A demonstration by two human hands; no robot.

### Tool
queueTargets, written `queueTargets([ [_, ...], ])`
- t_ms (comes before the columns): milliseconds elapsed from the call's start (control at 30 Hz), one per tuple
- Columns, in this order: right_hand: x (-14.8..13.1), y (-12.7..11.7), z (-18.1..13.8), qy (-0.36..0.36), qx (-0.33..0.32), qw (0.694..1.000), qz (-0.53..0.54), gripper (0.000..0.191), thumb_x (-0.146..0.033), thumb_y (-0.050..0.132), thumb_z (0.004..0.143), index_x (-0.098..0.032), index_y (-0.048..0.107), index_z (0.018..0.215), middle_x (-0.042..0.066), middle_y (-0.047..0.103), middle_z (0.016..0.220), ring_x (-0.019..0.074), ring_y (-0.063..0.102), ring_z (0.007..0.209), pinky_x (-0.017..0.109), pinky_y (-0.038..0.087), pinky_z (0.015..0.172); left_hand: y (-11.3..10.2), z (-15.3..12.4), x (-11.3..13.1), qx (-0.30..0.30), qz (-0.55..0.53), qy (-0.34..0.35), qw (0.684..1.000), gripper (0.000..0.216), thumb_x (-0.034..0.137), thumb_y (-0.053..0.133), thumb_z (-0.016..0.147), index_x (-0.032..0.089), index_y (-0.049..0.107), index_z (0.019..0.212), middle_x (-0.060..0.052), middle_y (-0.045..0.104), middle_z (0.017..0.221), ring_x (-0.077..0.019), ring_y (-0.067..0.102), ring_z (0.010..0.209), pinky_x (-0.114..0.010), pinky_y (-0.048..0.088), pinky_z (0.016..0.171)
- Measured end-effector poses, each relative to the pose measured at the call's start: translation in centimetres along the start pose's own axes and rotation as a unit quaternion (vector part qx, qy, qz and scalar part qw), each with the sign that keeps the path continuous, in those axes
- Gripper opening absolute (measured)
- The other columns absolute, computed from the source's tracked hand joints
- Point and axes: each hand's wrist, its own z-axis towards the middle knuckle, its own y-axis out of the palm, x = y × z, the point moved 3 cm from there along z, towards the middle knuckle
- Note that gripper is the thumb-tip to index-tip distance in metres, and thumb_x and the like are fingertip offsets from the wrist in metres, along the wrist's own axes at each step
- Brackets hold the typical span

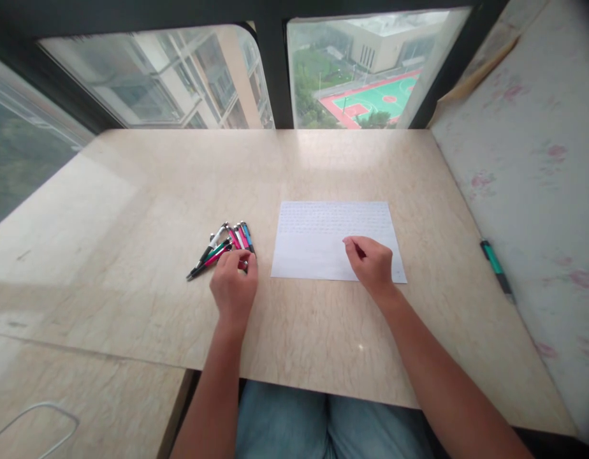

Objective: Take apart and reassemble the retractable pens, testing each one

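A white sheet of paper (335,239) with lines of handwriting on its upper half lies on the beige marble-look table (294,172). My right hand (371,264) rests on the sheet's lower right part, fingers curled together as in a pinch; what it holds is hidden. Left of the sheet lies a fanned bunch of several pens (222,245) in pink, green, blue and white. My left hand (234,287) sits at the near end of the bunch, fingers closed around the pen ends.
A single green pen (496,268) lies at the table's right edge against a floral-patterned wall. Windows run along the far edge. A white cable loop (34,421) lies on a lower surface at bottom left. My lap shows below the near edge.
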Motion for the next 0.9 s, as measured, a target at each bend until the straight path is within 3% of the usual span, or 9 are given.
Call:
queueTargets([
  [233, -0.6, 0.1, -0.1, -0.003, -0.018, 0.999, 0.027, 0.028, -0.028, 0.051, 0.094, -0.017, 0.071, 0.076, 0.003, 0.068, 0.067, 0.0136, 0.059, 0.058, 0.026, 0.044, 0.060, 0.4, 2.2, -0.3, -0.090, 0.107, -0.096, 0.985, 0.021, 0.043, 0.062, 0.082, 0.023, 0.061, 0.088, -0.003, 0.071, 0.077, -0.0270, 0.066, 0.076, -0.034, 0.042, 0.063],
  [433, -0.3, 0.0, 0.0, 0.042, -0.036, 0.998, 0.034, 0.033, -0.034, 0.048, 0.095, -0.019, 0.071, 0.076, 0.004, 0.068, 0.066, 0.0147, 0.059, 0.060, 0.027, 0.043, 0.061, 0.9, 3.1, -0.4, -0.111, 0.110, -0.085, 0.984, 0.023, 0.040, 0.063, 0.080, 0.022, 0.063, 0.094, -0.009, 0.072, 0.074, -0.0340, 0.068, 0.078, -0.040, 0.045, 0.067],
  [567, -0.3, 0.0, 0.1, 0.058, -0.040, 0.996, 0.063, 0.035, -0.036, 0.048, 0.096, -0.019, 0.070, 0.075, 0.003, 0.067, 0.066, 0.0148, 0.059, 0.060, 0.027, 0.044, 0.062, 0.4, 3.6, -0.9, -0.110, 0.109, -0.070, 0.985, 0.026, 0.035, 0.064, 0.079, 0.021, 0.066, 0.100, -0.009, 0.071, 0.072, -0.0316, 0.068, 0.077, -0.041, 0.047, 0.071],
  [667, -0.5, -0.1, 0.1, 0.060, -0.037, 0.994, 0.085, 0.032, -0.035, 0.049, 0.095, -0.020, 0.071, 0.078, 0.004, 0.070, 0.072, 0.0156, 0.062, 0.066, 0.028, 0.046, 0.066, -0.5, 3.7, -1.3, -0.085, 0.050, -0.094, 0.991, 0.027, 0.032, 0.067, 0.076, 0.020, 0.068, 0.100, -0.006, 0.069, 0.070, -0.0263, 0.067, 0.074, -0.038, 0.049, 0.071],
  [733, -0.8, 0.0, 0.0, 0.057, -0.046, 0.993, 0.094, 0.031, -0.035, 0.049, 0.095, -0.020, 0.071, 0.080, 0.004, 0.071, 0.074, 0.0157, 0.063, 0.067, 0.028, 0.046, 0.066, -1.0, 3.3, -1.2, -0.055, -0.100, -0.137, 0.984, 0.029, 0.033, 0.070, 0.075, 0.020, 0.069, 0.101, -0.003, 0.068, 0.070, -0.0199, 0.065, 0.067, -0.032, 0.050, 0.066],
  [800, -1.4, 0.2, -0.1, 0.050, -0.065, 0.990, 0.115, 0.030, -0.035, 0.049, 0.096, -0.019, 0.071, 0.081, 0.004, 0.070, 0.074, 0.0152, 0.062, 0.067, 0.028, 0.045, 0.066, -0.8, 2.5, -0.4, -0.033, -0.331, -0.190, 0.924, 0.038, 0.037, 0.072, 0.076, 0.020, 0.067, 0.109, -0.001, 0.067, 0.073, -0.0131, 0.062, 0.061, -0.023, 0.047, 0.057],
  [900, -2.6, 0.5, -0.3, 0.041, -0.110, 0.976, 0.184, 0.032, -0.037, 0.048, 0.096, -0.019, 0.070, 0.083, 0.003, 0.068, 0.072, 0.0139, 0.059, 0.065, 0.027, 0.045, 0.065, 0.6, 0.8, 2.7, -0.077, -0.560, -0.238, 0.790, 0.041, 0.032, 0.079, 0.071, 0.020, 0.069, 0.109, 0.001, 0.064, 0.072, -0.0078, 0.059, 0.061, -0.016, 0.044, 0.053],
])
